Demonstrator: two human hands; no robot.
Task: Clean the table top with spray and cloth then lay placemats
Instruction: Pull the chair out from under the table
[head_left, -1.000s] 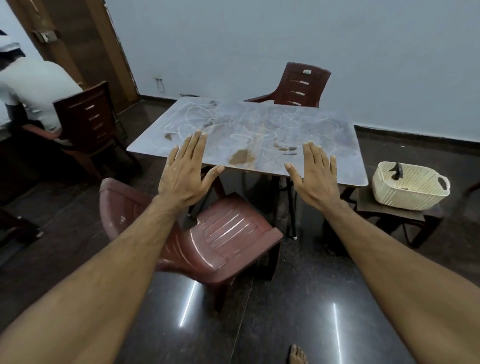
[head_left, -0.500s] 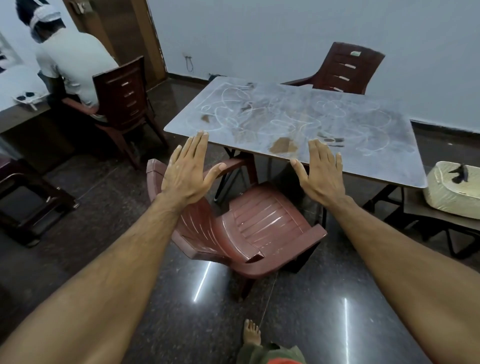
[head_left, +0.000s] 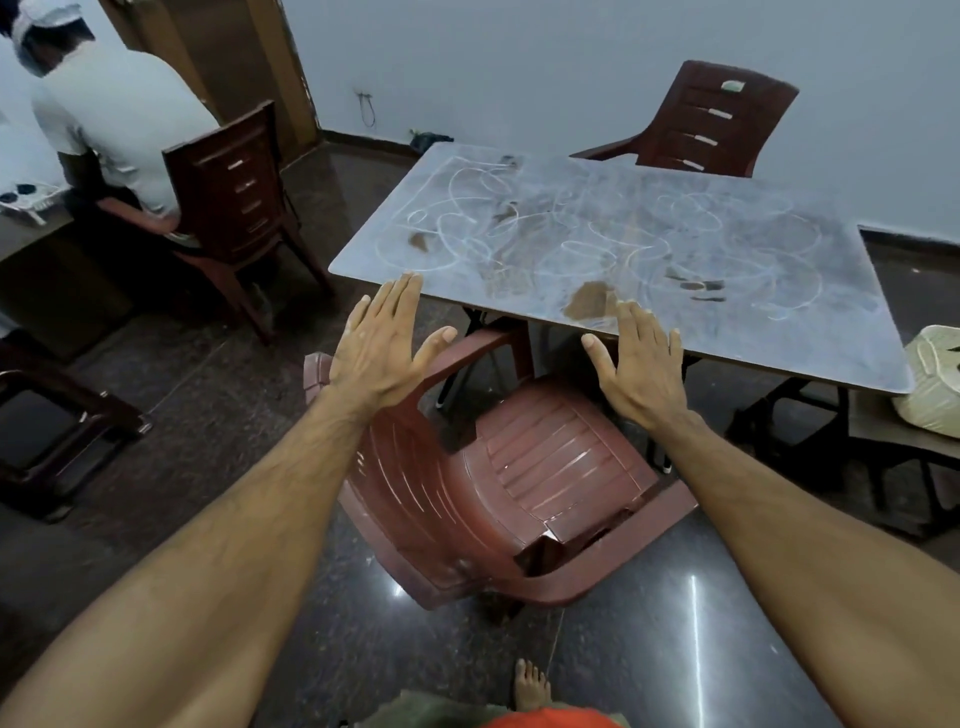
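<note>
Grey and dirty, the table top lies just beyond both hands, with brown stains and chalk scribbles. The left hand and right hand are flat, fingers spread, holding nothing, above the red plastic chair. No spray or cloth shows; fetch them first, perhaps from the basket further right.

The bench ahead of me is pale grey, scribbled over with looping white lines and blotched with brown patches. At its near edge stands a reddish-brown ribbed chair; a darker brown slatted chair sits at its far side. Right of the bench, a cream basket. The floor under the bench is speckled black, glossy with white glints. Behind the bench, the wall is pale blue-grey.
</note>
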